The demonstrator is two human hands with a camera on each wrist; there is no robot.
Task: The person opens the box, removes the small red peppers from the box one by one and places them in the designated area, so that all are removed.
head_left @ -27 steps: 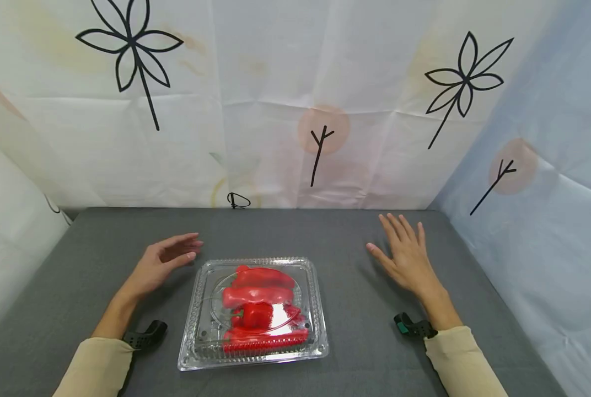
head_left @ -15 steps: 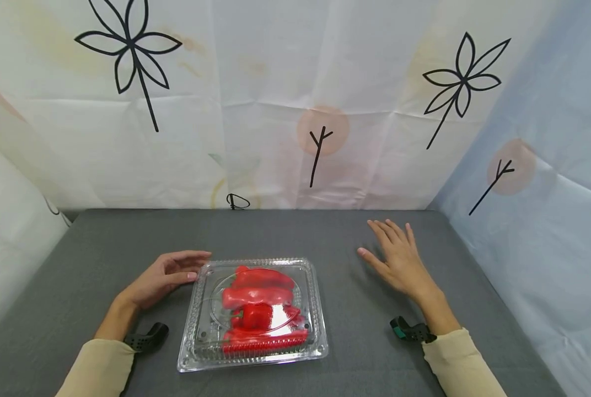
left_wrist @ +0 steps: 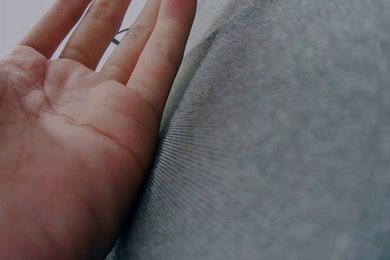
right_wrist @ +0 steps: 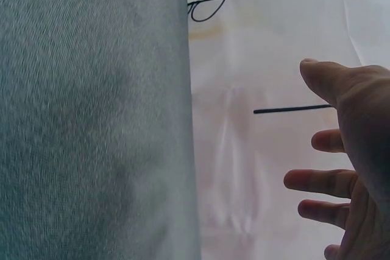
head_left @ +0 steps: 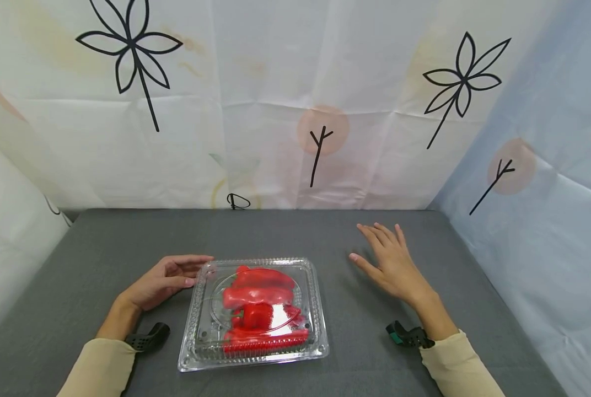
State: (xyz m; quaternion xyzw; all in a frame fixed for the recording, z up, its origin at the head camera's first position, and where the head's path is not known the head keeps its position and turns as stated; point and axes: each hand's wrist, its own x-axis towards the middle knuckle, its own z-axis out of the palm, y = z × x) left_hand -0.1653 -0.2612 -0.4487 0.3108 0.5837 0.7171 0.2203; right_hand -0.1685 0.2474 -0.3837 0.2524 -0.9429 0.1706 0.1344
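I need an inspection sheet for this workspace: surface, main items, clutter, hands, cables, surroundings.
Surface: gray table with a fabric-like texture.
Main items: clear plastic container, lid on, with red peppers inside.
Clutter: nothing seen.
Left hand: at the container's far left corner, fingers extended; firm contact cannot be confirmed.
Right hand: right of the container and apart from it, fingers spread, holding nothing.
Cables: thin dark line at far left; cord or print, cannot tell.
Surroundings: pale backdrop with black plant drawings.
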